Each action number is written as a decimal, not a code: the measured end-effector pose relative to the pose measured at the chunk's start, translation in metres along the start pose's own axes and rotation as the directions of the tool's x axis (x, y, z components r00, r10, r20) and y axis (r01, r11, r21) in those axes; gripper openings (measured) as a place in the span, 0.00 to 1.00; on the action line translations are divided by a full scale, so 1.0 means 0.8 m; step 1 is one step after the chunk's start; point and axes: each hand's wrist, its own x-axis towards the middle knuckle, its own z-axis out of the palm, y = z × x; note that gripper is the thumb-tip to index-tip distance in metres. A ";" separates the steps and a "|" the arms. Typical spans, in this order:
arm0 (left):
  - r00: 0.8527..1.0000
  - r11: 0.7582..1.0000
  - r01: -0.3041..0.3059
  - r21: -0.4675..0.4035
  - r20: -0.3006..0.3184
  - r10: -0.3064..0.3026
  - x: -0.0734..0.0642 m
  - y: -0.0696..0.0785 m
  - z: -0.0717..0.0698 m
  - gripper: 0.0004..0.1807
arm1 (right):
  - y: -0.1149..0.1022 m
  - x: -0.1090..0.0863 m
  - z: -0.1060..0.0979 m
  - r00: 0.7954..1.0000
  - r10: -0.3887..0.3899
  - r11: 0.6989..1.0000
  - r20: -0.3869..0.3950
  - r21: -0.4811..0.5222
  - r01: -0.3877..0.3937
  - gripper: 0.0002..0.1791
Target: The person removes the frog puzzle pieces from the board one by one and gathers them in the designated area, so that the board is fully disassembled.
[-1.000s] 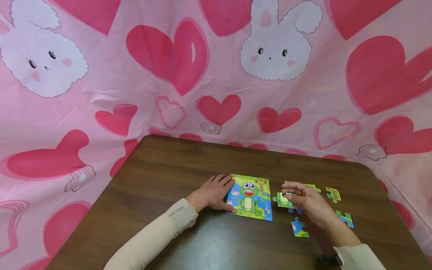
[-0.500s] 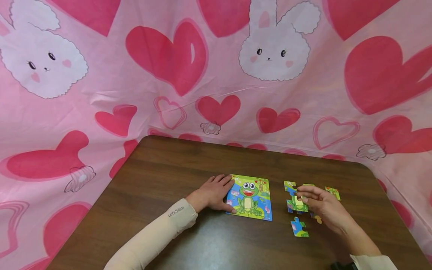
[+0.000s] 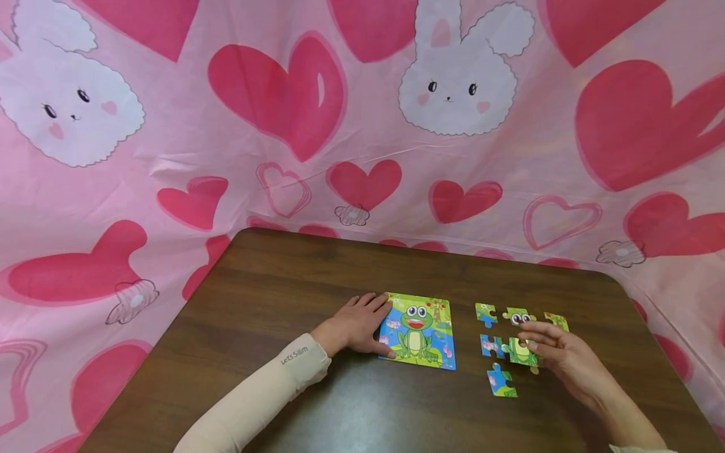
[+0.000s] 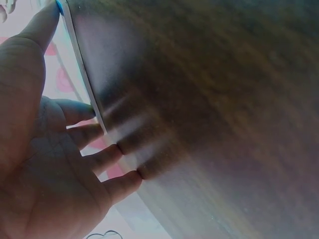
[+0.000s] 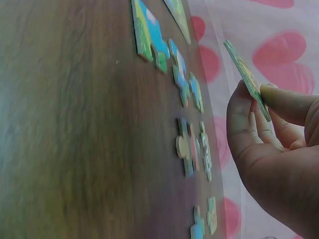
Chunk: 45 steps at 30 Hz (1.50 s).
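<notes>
A square frog picture board (image 3: 419,332) lies on the table. My left hand (image 3: 362,324) rests at its left edge, fingers spread and straight, thumb at the lower corner. In the left wrist view, the left fingertips (image 4: 137,175) touch the tabletop. My right hand (image 3: 569,362) pinches a green puzzle piece (image 3: 522,352) with the frog's belly on it. In the right wrist view, that tilted puzzle piece (image 5: 246,77) is between thumb and fingers, raised off the table. It appears just right of a flower piece (image 3: 490,345); the hand hides some pieces behind it.
Around the held piece lie a corner piece (image 3: 485,313), a frog-eyes piece (image 3: 517,314), a red-dotted piece (image 3: 556,321) and a blue-green piece (image 3: 501,382). The brown table (image 3: 317,270) meets a pink heart-printed cloth (image 3: 362,138) at the back.
My right hand has carried the belly piece rightward, from beside the board to right of the flower piece, uncovering the left-hand pieces. My left hand has stayed on the board's edge.
</notes>
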 end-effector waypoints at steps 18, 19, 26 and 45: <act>1.000 1.000 -0.007 -0.013 -0.009 0.007 -0.001 -0.001 0.001 0.58 | 0.037 -0.050 -0.036 0.992 0.126 0.992 0.030 -0.036 -0.125 0.18; 1.000 1.000 -0.006 -0.015 -0.008 0.006 -0.001 -0.001 0.001 0.58 | 0.039 -0.052 -0.037 0.992 0.121 0.992 0.042 -0.038 -0.120 0.18; 1.000 1.000 -0.008 -0.015 -0.008 0.008 0.000 -0.002 0.003 0.58 | 0.044 -0.060 -0.042 0.985 0.162 0.986 0.065 -0.053 -0.158 0.18; 1.000 1.000 -0.003 -0.020 0.000 0.003 -0.001 -0.002 0.001 0.58 | 0.025 -0.065 -0.007 0.985 0.047 0.825 -0.164 -0.549 -0.131 0.18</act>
